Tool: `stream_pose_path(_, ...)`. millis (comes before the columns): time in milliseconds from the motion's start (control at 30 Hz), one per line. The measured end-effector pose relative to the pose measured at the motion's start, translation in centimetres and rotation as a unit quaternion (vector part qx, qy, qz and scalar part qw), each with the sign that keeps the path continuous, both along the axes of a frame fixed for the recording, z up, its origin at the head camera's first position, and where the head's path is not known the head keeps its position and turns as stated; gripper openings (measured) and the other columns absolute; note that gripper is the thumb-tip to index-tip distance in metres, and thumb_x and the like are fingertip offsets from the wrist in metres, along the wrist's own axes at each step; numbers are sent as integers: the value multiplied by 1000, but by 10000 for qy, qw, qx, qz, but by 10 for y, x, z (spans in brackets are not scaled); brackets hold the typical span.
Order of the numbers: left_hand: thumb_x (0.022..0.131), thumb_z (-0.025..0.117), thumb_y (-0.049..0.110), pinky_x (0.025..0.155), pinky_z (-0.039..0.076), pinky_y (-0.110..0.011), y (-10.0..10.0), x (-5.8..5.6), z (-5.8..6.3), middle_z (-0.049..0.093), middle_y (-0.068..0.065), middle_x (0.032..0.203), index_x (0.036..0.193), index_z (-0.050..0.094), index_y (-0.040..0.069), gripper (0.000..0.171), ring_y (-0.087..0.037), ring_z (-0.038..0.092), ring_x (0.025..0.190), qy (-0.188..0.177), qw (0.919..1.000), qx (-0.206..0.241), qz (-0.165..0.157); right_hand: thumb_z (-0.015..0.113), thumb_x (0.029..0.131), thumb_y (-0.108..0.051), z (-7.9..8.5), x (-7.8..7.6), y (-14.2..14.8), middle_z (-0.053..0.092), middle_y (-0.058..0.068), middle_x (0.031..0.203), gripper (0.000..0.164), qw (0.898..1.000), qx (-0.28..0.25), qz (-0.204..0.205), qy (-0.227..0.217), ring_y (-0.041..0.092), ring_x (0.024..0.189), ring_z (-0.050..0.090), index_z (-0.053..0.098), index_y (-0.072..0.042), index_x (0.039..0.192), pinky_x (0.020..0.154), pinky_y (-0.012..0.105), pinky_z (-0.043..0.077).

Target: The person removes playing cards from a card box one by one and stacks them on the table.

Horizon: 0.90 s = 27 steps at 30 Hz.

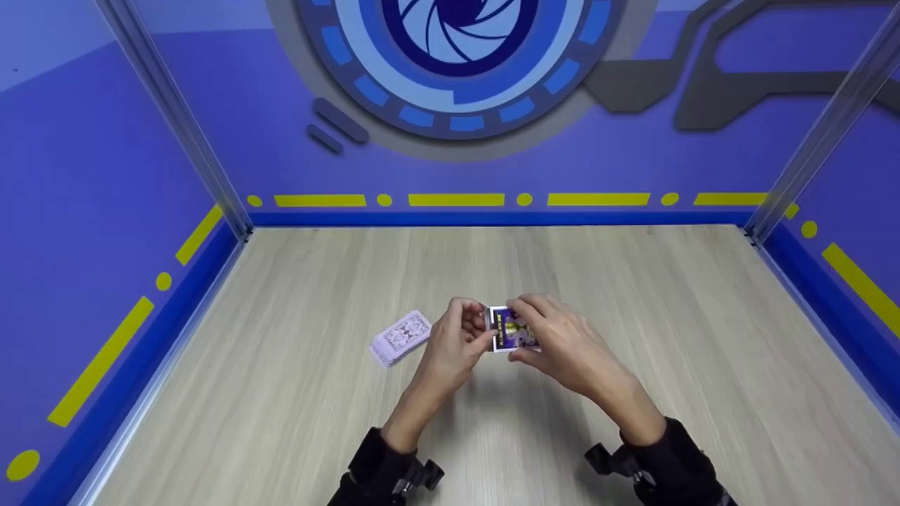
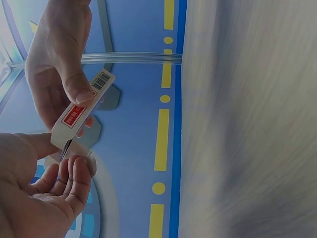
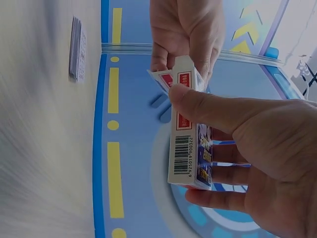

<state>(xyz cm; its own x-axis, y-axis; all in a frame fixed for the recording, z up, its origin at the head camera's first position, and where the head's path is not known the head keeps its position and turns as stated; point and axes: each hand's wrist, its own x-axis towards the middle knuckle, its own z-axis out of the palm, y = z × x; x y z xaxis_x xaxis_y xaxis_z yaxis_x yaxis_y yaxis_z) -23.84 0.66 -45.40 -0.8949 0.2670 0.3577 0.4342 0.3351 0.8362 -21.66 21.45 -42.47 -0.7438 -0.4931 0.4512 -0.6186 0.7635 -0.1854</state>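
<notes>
A small card box (image 1: 512, 329) with a purple printed front and white edges is held above the table between both hands. My right hand (image 1: 566, 341) grips it by its right part, with the thumb on the narrow side, above a barcode (image 3: 182, 154) in the right wrist view. My left hand (image 1: 451, 346) holds the left end, its thumb against the box and its fingers bent near an opened flap (image 3: 162, 81). The box's inside is hidden. A pile of playing cards (image 1: 406, 335) with pale purple patterned backs lies on the table, left of the left hand.
The wood-grain table (image 1: 316, 281) runs back to a blue wall (image 1: 450, 176) with yellow dashes. Blue side panels (image 1: 84, 232) with metal corner posts enclose it on the left and right. A dark strap (image 1: 383, 460) sits on each wrist.
</notes>
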Motion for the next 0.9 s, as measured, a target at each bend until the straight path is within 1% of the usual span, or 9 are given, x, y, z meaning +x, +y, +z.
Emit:
stream_pose_path(133, 90, 76, -3, 74, 54, -25, 0, 0, 0, 62, -6, 97, 116, 53, 1, 35, -17, 62, 87, -60, 9999, 40, 79, 93, 77, -28, -1, -1, 0, 63, 11, 128, 72, 9999, 64, 19, 105, 29, 115, 63, 60, -6, 136, 85, 48, 57)
stream_pose_path(233, 91, 75, -4, 74, 55, -26, 0, 1, 0, 65, -8, 98, 119, 52, 1, 36, -17, 64, 86, -131, 9998, 145, 80, 94, 76, -28, -2, -2, 0, 63, 11, 128, 72, 9998, 113, -22, 131, 30, 115, 63, 60, -6, 135, 85, 48, 57)
stream_pose_path(400, 92, 70, -8, 73, 56, -27, -4, 1, 4, 71, -11, 97, 136, 48, -2, 49, -20, 69, 85, -97, 9998, 151, 18, 94, 76, -30, -3, -3, 2, 64, 11, 128, 72, 9997, 176, -192, 20, 30, 115, 63, 61, -5, 135, 87, 49, 56)
stream_pose_path(467, 92, 69, -9, 72, 56, -27, -7, 1, 8, 71, -12, 100, 143, 45, -3, 57, -20, 69, 84, -3, 10000, 74, 10, 94, 76, -31, -3, -3, 2, 64, 12, 129, 73, 9994, 187, -282, -54, 30, 115, 63, 61, -5, 136, 88, 49, 56)
stream_pose_path(533, 92, 66, -10, 71, 55, -26, -10, 3, 13, 69, -13, 105, 146, 45, -3, 59, -18, 66, 84, 100, 9999, -24, 12, 93, 77, -33, -3, -3, 3, 64, 13, 129, 73, 9992, 171, -342, -125, 30, 115, 63, 61, -5, 136, 88, 48, 56)
stream_pose_path(633, 91, 62, -8, 71, 51, -24, -15, 6, 20, 63, -11, 114, 144, 53, 0, 54, -14, 59, 86, 266, 9990, -353, 25, 93, 78, -33, -3, -4, 3, 63, 13, 129, 73, 9991, 124, -352, -200, 30, 115, 63, 60, -4, 136, 88, 48, 56)
stream_pose_path(733, 89, 62, -2, 71, 47, -24, -21, 9, 27, 55, -7, 117, 140, 61, 3, 51, -14, 54, 86, 424, 9952, -884, 17, 93, 78, -33, -3, -5, 4, 63, 13, 129, 73, 9991, 99, -334, -220, 30, 115, 63, 60, -4, 136, 87, 48, 56)
stream_pose_path(833, 89, 74, 11, 74, 49, -27, -25, 12, 29, 51, -6, 121, 139, 62, 7, 52, -15, 54, 90, 711, 9852, -1558, 24, 92, 78, -33, -3, -5, 3, 63, 13, 129, 72, 9992, 75, -321, -233, 30, 116, 63, 60, -4, 136, 86, 49, 56)
stream_pose_path(900, 85, 85, 20, 81, 51, -31, -26, 13, 28, 49, -8, 124, 137, 61, 8, 59, -18, 55, 96, 1094, 9740, -1980, 69, 92, 78, -33, -3, -4, 4, 63, 13, 129, 71, 9992, 67, -310, -225, 30, 116, 63, 60, -4, 136, 86, 49, 56)
